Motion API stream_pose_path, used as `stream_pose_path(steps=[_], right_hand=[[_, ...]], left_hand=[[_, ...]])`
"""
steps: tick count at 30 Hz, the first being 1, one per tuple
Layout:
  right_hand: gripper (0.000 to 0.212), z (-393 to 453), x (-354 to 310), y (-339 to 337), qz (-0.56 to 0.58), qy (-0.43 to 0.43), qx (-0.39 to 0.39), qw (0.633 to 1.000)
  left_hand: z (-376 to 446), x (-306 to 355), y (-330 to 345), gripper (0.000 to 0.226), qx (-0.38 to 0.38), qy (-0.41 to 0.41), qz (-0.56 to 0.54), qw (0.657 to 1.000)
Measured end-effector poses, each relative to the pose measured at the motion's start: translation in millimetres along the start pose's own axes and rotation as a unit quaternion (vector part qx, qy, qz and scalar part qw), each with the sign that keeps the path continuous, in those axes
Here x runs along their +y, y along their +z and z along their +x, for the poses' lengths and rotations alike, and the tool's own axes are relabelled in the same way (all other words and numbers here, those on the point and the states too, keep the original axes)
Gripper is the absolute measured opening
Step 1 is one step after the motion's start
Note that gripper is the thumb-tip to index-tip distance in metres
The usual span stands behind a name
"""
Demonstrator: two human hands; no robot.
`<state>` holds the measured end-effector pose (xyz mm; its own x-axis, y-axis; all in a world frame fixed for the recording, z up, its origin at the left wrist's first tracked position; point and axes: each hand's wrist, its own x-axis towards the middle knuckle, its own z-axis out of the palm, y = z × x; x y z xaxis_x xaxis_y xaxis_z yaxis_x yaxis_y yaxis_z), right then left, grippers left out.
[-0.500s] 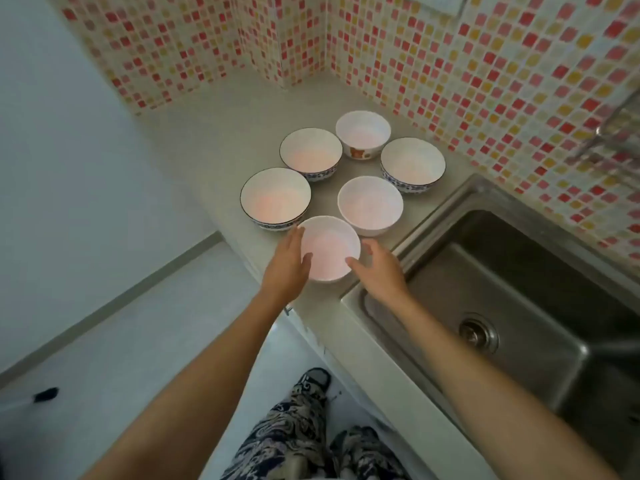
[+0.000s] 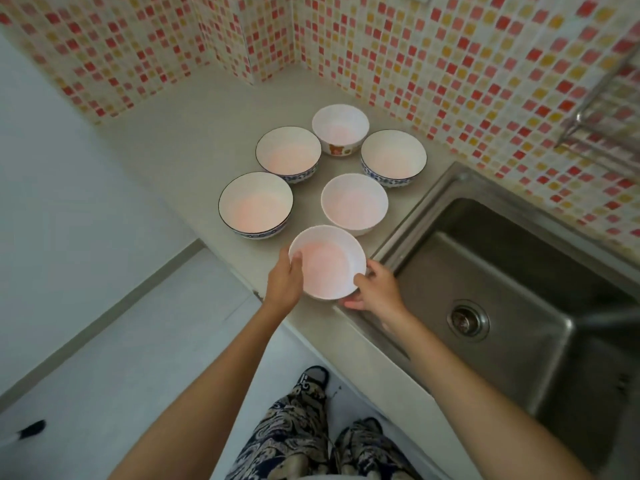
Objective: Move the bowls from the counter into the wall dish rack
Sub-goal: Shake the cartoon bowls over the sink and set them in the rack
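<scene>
A plain white bowl [image 2: 327,263] is at the counter's front edge, held between both hands. My left hand [image 2: 284,284] grips its left rim with the thumb inside. My right hand [image 2: 375,291] grips its right side with fingers curled under the base. Behind it stand several more bowls: a plain white bowl [image 2: 354,203], a blue-rimmed bowl [image 2: 255,205], another blue-patterned bowl [image 2: 288,154], a third blue-patterned bowl [image 2: 393,157] and a bear-print bowl [image 2: 340,129]. The metal wall dish rack [image 2: 602,112] shows at the right edge, on the tiled wall.
A steel sink [image 2: 502,282] lies right of the bowls, with its drain [image 2: 467,320] near the middle. The beige counter [image 2: 180,140] runs into a tiled corner. Below the counter edge are the floor and my legs.
Both hands have closed round the near white bowl; the left thumb now hooks over its rim and the right fingers reach under it. The bowl looks slightly raised and tilted.
</scene>
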<state>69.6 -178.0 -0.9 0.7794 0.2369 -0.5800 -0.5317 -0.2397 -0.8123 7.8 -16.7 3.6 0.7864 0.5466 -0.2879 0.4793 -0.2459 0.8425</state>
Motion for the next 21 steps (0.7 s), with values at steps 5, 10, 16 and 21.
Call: stream_pose_path(steps=[5,10,16,21], right_hand=[[0.039,-22.5,4.5,-40.2,0.068,-0.001,0.041,0.997],[0.042,-44.0,13.8,-87.3,0.289,0.064,-0.015,0.955],[0.05,-69.4,45.9,-139.2,0.403,0.09,0.046,0.909],[0.034,-89.3,71.3,-174.7,0.445,0.093,0.139,0.88]], left_hand=[[-12.2,23.7,24.9,0.038,-0.046,0.066,-0.016,0.997],[-24.0,48.0,69.6,0.038,-0.136,0.104,-0.035,0.985],[-35.7,61.6,124.8,0.048,-0.242,0.097,-0.026,0.965],[-39.0,39.1,155.3,0.052,-0.249,0.189,0.148,0.938]])
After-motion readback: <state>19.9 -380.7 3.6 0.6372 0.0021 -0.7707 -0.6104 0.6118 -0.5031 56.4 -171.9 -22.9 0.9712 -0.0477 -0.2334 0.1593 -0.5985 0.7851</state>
